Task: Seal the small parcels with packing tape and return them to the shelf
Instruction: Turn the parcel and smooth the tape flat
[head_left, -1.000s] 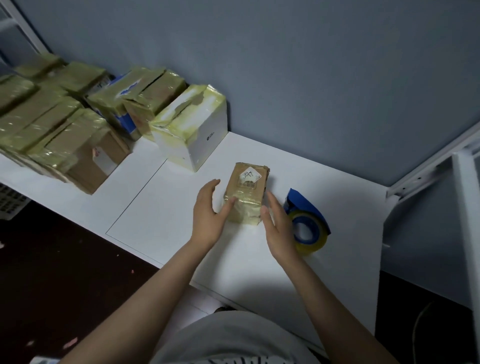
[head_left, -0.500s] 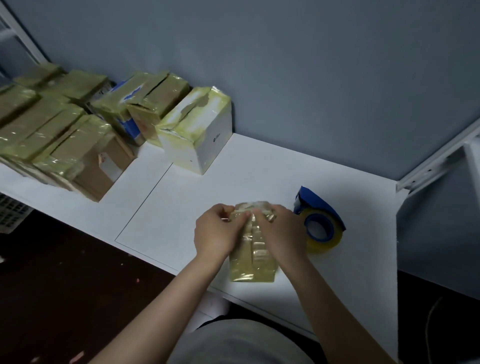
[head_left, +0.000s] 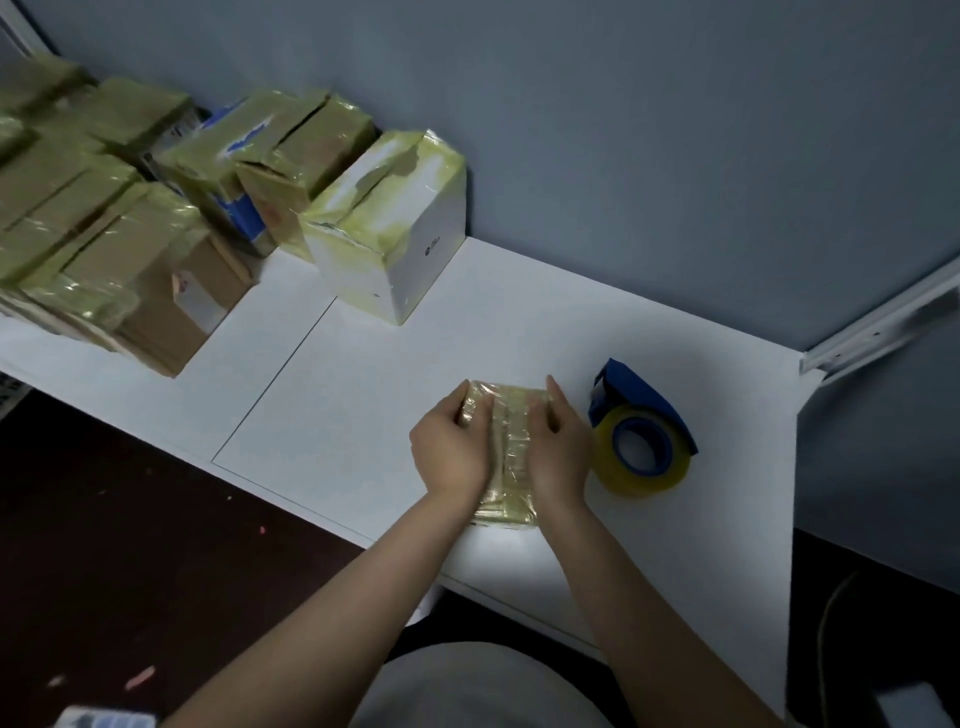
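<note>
The taped boxes (head_left: 98, 234) along the wall at your left, and the white box (head_left: 387, 236) beside them, are wrapped in yellowish tape, so their contents are hidden. The small parcel (head_left: 508, 441) lies flat on the bench (head_left: 353, 405) near its front edge, its long axis running from you toward the wall. Your left grip (head_left: 451, 453) curls round its left side; your right grip (head_left: 560, 452) clasps its right side, forefinger straight. The tape dispenser (head_left: 643, 431) sits just to the right.
</note>
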